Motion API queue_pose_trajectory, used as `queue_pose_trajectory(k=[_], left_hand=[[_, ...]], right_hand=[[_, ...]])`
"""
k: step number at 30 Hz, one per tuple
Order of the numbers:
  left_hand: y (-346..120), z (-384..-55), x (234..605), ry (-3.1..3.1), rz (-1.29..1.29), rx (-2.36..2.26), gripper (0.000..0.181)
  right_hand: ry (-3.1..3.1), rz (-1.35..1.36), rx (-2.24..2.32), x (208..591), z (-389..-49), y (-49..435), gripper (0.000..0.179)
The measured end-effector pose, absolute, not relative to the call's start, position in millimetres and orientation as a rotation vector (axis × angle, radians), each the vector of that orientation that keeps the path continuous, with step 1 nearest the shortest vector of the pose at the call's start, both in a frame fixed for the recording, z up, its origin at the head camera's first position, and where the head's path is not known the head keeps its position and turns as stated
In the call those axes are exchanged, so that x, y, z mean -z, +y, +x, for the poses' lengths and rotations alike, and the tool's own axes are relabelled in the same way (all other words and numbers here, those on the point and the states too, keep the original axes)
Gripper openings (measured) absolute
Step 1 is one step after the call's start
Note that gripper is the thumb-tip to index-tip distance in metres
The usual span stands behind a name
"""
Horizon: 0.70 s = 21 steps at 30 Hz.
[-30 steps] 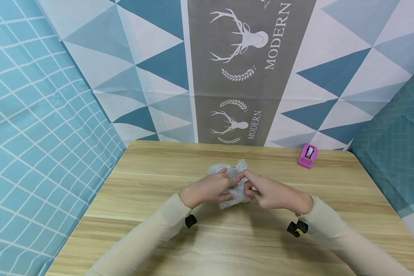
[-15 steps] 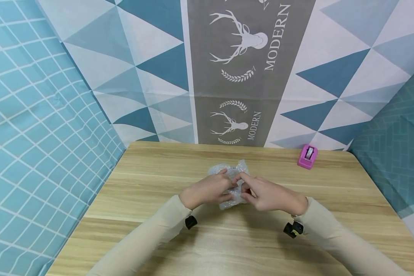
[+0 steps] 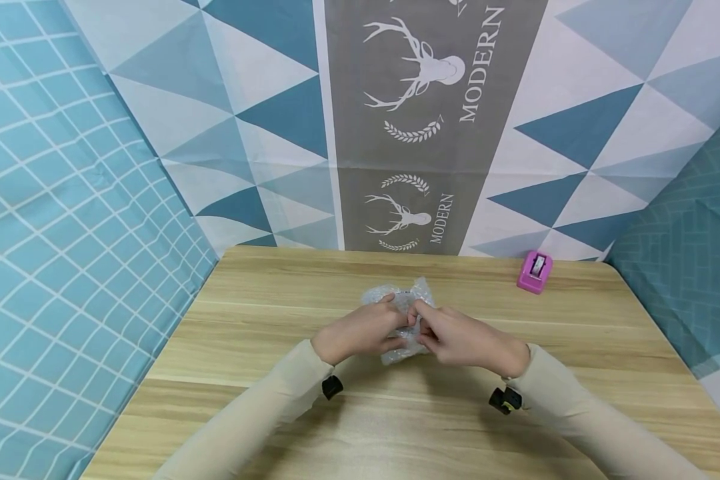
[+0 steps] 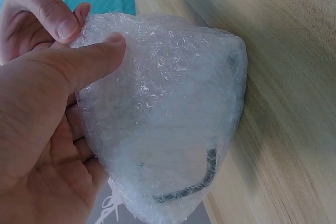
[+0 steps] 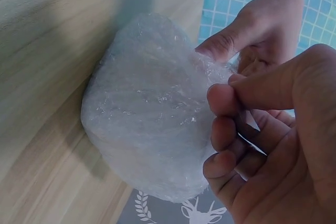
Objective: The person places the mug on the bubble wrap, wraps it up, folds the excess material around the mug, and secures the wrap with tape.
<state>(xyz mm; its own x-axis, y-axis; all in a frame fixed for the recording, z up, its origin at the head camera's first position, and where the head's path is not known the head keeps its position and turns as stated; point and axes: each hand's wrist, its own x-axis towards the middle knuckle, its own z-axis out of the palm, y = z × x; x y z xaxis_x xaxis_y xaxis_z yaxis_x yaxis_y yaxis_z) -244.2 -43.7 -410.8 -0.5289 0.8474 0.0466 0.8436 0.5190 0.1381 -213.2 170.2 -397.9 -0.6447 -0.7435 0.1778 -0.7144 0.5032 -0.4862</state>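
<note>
A bundle of clear bubble wrap [image 3: 421, 291] lies between the hands at the middle of the table. Through the wrap [image 4: 163, 93], the left wrist view shows a pale object with a dark curved band; its kind cannot be told. My left hand [image 3: 360, 328] grips the bundle's left side, its thumb [image 4: 100, 59] on top and the other fingers below. My right hand [image 3: 471, 339] has curled fingers and pinches the bundle's near edge between thumb and forefinger. In the right wrist view, the bundle [image 5: 147, 108] appears cloudy, its contents hidden.
A pink tape dispenser [image 3: 535, 272] stands near the back right of the wooden table [image 3: 276, 287]. Patterned cloth [image 3: 408, 133] hangs behind the table, with blue gridded cloth [image 3: 66, 233] on the left and teal cloth [image 3: 690, 267] on the right.
My right hand has shifted slightly left towards my left hand, and its forefinger has bent in closer to the thumb. My left hand and the bundle are almost still.
</note>
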Motion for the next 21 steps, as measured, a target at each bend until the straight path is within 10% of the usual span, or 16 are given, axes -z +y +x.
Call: queue_pose_trajectory(k=[21], left_hand=[[-42.7,-242.6,410.4,2.703,1.504,-0.274,0.021]], right_hand=[[2.687,-1.258,0.853,400.0,-215.6,167.7,0.012]])
